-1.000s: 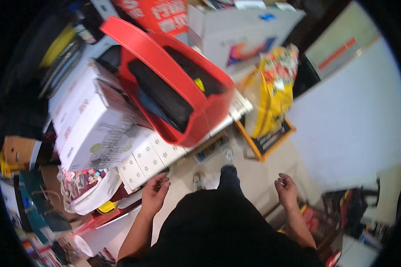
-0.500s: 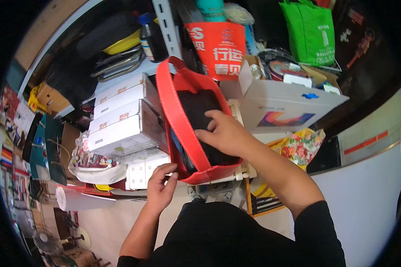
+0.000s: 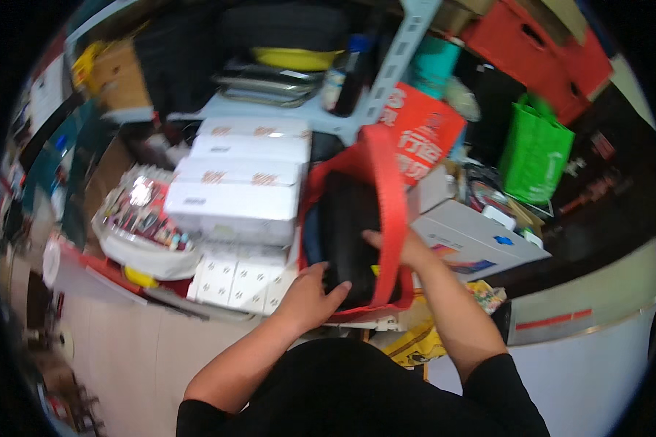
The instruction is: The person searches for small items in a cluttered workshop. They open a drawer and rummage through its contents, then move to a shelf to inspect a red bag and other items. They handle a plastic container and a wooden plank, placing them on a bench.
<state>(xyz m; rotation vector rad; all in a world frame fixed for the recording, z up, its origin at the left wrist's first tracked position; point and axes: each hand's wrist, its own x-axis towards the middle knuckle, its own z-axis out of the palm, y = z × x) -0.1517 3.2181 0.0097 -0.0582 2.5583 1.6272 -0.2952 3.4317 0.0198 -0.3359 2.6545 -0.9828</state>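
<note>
A black top [image 3: 353, 390] is showing one even dark tone, its short matching sleeves [image 3: 499, 386] ending around the elbows [image 3: 485, 348], while both forearms [image 3: 455, 313], the left hand [image 3: 306, 300] and the right hand [image 3: 410, 249] are going bare.

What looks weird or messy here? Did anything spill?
I can't see any spills or damage, though it's a bit blurry. The messiest bit is the white box on the right: jumbled things poke out of its open top, and one flap sticks up.
</note>
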